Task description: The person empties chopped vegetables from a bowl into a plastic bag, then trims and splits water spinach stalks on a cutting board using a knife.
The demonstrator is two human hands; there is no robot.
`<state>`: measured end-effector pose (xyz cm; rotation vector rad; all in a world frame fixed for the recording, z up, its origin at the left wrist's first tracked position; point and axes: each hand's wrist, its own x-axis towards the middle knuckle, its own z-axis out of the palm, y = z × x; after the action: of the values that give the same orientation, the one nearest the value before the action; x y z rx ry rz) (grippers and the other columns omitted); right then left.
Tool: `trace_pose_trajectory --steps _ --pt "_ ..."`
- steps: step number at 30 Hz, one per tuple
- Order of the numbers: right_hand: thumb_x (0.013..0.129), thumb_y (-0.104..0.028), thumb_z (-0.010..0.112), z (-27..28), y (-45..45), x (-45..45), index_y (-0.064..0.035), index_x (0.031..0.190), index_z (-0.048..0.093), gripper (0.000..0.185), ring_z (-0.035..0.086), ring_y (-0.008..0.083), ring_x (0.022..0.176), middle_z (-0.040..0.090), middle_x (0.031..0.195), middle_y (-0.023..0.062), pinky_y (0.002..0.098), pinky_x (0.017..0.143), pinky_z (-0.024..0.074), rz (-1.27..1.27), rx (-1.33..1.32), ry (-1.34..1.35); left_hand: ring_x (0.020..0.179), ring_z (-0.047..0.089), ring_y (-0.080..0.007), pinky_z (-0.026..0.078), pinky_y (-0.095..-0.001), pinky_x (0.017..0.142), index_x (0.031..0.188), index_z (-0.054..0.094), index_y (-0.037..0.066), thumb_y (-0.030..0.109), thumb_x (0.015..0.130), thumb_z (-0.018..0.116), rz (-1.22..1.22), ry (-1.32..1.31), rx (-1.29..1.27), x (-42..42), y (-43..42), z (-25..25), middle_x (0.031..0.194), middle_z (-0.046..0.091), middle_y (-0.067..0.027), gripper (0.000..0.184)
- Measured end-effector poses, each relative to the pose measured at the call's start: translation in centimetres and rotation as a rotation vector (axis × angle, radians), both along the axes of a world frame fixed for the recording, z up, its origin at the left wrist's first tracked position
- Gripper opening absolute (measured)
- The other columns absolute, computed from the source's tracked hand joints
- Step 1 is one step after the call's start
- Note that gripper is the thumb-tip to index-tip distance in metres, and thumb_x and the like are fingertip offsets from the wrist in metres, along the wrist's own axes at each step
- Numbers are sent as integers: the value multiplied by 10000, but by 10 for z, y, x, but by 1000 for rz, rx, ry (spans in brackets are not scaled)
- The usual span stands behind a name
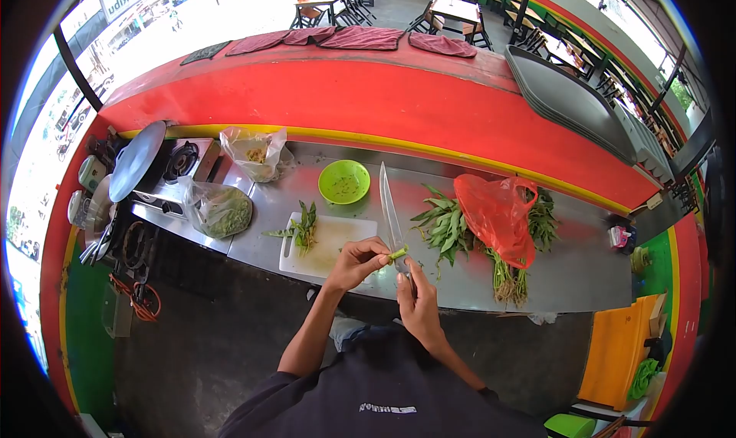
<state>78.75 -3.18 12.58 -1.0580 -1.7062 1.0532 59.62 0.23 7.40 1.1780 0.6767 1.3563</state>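
Note:
My left hand (357,265) pinches a short piece of green vegetable stem (398,254) just past the front edge of the cutting board. In my right hand (419,306) is a long knife (390,206), its blade pointing away from me and its lower part against the stem. The white cutting board (345,231) carries a small bunch of leafy greens (304,229) on its left side. Beyond it stands a green bowl (326,185) with small cut bits inside. Leafy stalks (446,222) lie to the right, partly under a red plastic bag (497,212).
Clear plastic bags, one with greens (226,212) and one with yellowish food (257,155), sit left on the metal counter (567,277). Farther left is a gas stove (182,160) with a large wok lid (136,162). A red wall (337,93) bounds the back, with grey trays (571,101) on top.

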Motion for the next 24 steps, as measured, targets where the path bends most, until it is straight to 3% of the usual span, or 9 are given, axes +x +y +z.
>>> trace_pose_trajectory --steps 6,8,11,19,24 --pt "1030 -131 548 2 6 -2 64 1369 524 391 440 117 562 538 717 79 312 531 386 -3 -13 -38 774 514 -74 418 -232 686 973 711 -6 114 991 663 125 11 -39 14 1 -7 896 622 -15 131" --pt "1036 -154 539 -2 7 -3 54 1341 524 369 410 72 545 470 651 18 288 495 341 -4 90 -15 753 482 -69 401 -233 671 965 704 -2 134 1001 653 150 -107 -61 18 2 -5 880 604 -5 150" --pt "1037 -158 541 -4 2 -4 63 1331 530 369 420 75 545 481 654 26 288 497 348 10 90 -42 755 480 -67 402 -232 675 977 702 0 137 1000 655 180 -165 -51 14 8 -6 873 594 1 147" --pt "1032 -147 543 -8 2 -3 64 1341 523 374 439 73 550 490 658 31 278 503 361 13 16 -47 771 515 -66 425 -228 678 988 715 3 108 985 672 22 -46 -22 0 5 -4 899 619 3 114" --pt "1024 -126 553 -11 5 -6 78 1358 523 393 414 90 546 474 665 48 304 503 346 -14 -15 0 781 536 -68 437 -233 688 986 718 0 112 986 672 76 -35 -89 10 2 -1 887 630 2 121"
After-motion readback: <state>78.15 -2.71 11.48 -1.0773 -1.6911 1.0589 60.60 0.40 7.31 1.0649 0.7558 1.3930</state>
